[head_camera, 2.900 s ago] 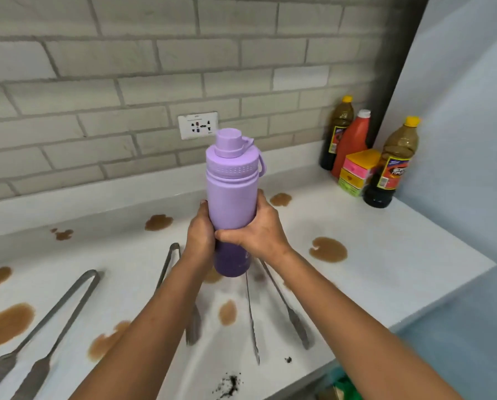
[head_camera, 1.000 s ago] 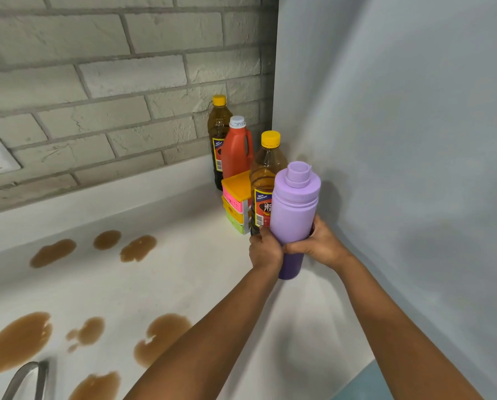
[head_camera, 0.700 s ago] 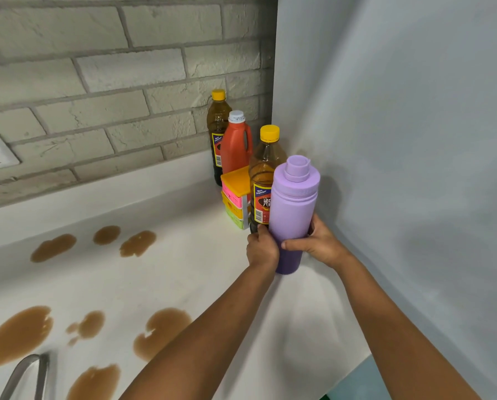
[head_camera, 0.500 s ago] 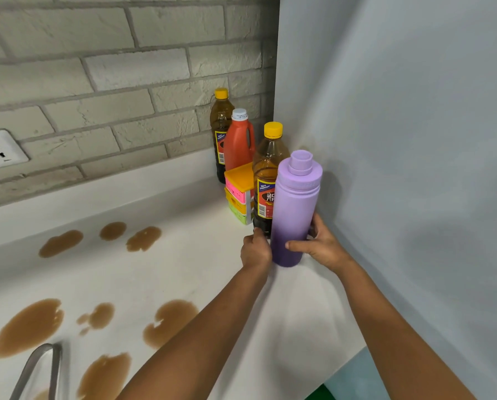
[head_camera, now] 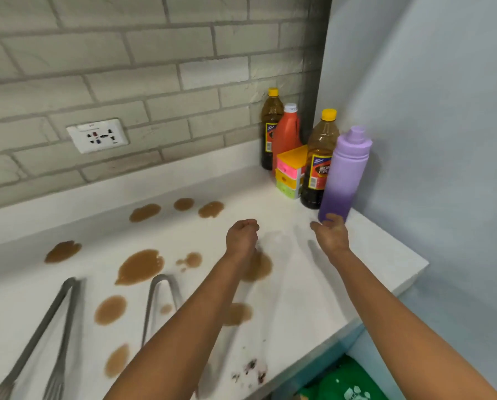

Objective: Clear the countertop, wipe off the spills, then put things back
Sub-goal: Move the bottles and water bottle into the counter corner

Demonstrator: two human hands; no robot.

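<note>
Both hands had come off the purple bottle (head_camera: 344, 174), which half a second earlier they were gripping low on its body; it now stood upright by itself on the white countertop (head_camera: 299, 284), at the right end near the pale wall and just beside a yellow-capped bottle (head_camera: 319, 163). The left hand (head_camera: 241, 236) hovered over the counter with fingers curled inward and holding nothing. The right hand (head_camera: 331, 235) hung in front of the bottle's base with fingers loosely bent and slightly apart; whether a fingertip touched the bottle could not be told.

Two pairs of metal tongs (head_camera: 48, 336) lay at the lower left, the second (head_camera: 160, 295) partly hidden by the left forearm. Behind the purple bottle stood three others: two of dark liquid with yellow caps and one red bottle (head_camera: 287, 134) with a white cap. A stack of bright plastic boxes (head_camera: 290, 173) sat between them. Roughly a dozen brown spills (head_camera: 140, 267) dotted the surface, and dark crumbs (head_camera: 250, 370) lay near the front edge.

The bottle was a smooth cylinder, lilac above and fading to deeper violet below, with a narrow screw cap. The wall behind was grey brick with one white socket (head_camera: 97, 135).
</note>
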